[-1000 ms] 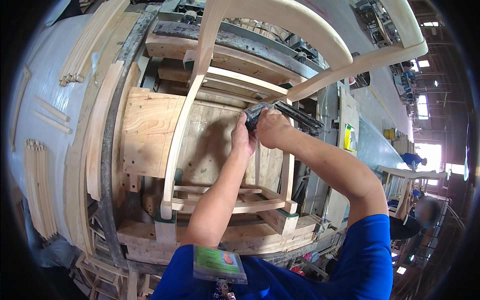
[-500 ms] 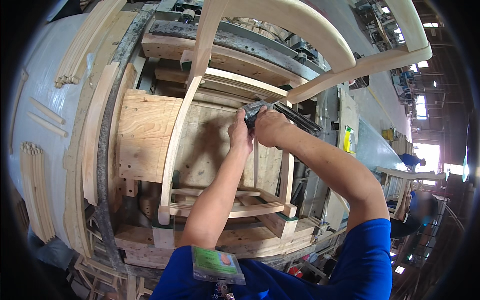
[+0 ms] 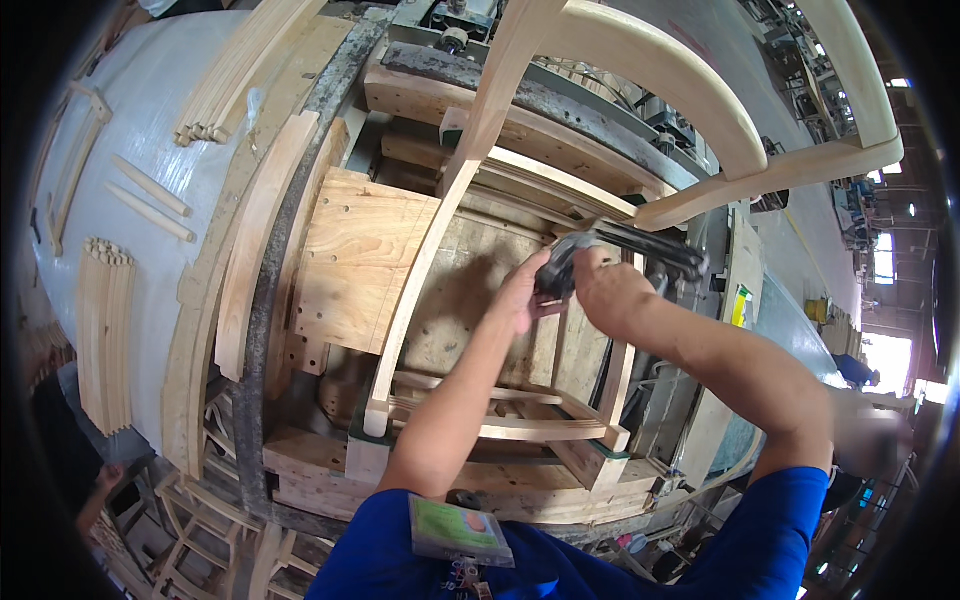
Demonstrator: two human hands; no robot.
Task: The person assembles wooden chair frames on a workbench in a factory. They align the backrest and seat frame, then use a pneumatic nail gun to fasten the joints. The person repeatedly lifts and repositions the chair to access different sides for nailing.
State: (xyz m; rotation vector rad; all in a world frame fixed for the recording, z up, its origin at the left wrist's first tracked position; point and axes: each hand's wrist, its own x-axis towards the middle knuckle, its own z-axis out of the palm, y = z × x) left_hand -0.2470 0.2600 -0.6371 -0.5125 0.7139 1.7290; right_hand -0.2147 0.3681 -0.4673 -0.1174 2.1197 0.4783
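Note:
My right hand (image 3: 614, 298) is wrapped round the handle of a dark nail gun (image 3: 568, 262), whose long black part stretches away to the right. Against the near-left side of the tool, my left hand (image 3: 524, 292) steadies it, fingers partly hidden behind it. Both hands are above the inside of a pale wooden chair frame (image 3: 418, 262), which lies on its side in a wooden jig. The frame's curved back and arm pieces rise at the upper right. Blur on the tool hides its tip.
On the left, a plastic-covered table (image 3: 150, 260) bears bundles of wooden sticks (image 3: 105, 330) and loose dowels (image 3: 150, 185). A plywood block (image 3: 362, 260) sits inside the jig's metal rail (image 3: 262, 300). More chair frames (image 3: 205, 515) stand at the lower left, beside another person's hand (image 3: 108, 478).
The view has swung, so the bench and chair frame appear farther right. The nail gun has been lifted and turned slightly, still in both hands.

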